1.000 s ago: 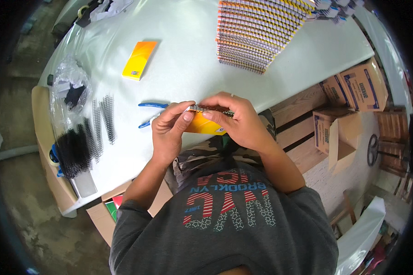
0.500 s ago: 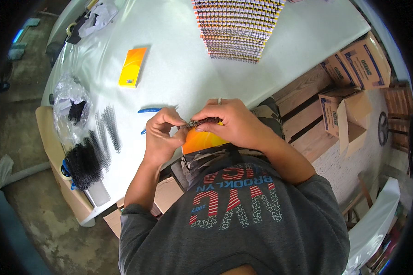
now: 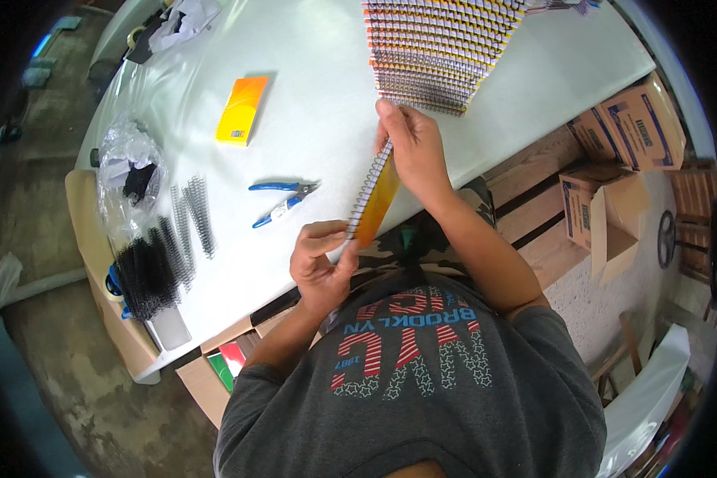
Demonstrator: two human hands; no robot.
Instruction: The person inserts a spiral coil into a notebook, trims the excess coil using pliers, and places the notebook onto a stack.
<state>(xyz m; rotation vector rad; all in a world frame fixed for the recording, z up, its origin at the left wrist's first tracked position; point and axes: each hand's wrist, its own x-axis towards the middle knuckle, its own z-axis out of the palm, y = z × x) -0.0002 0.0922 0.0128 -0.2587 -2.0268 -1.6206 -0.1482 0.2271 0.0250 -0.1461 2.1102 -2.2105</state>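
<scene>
A small spiral notebook (image 3: 378, 195) with a yellow-orange cover is held tilted at the table's near edge, its dark wire coil along the upper left side. My left hand (image 3: 323, 263) pinches its lower end between thumb and fingers. Gripping the upper end is my right hand (image 3: 414, 151), thumb near the coil's tip. Blue-handled cutting pliers (image 3: 285, 199) lie with handles spread on the table, just beyond my left hand. Farther off, a yellow-orange notebook (image 3: 242, 110) lies flat. Beyond my right hand, many coil-bound notebooks (image 3: 434, 60) overlap in a long stack.
Loose black wire coils (image 3: 147, 275) lie piled at the table's left edge, beside a clear plastic bag (image 3: 127, 171). At the far left is crumpled white plastic (image 3: 185, 22). Cardboard boxes (image 3: 601, 203) stand to the right on a wooden pallet (image 3: 526, 195).
The notebook has risen and turned, its coil edge now steeply slanted. My right hand has moved forward to its far end, and my left hand lower, uncovering the pliers.
</scene>
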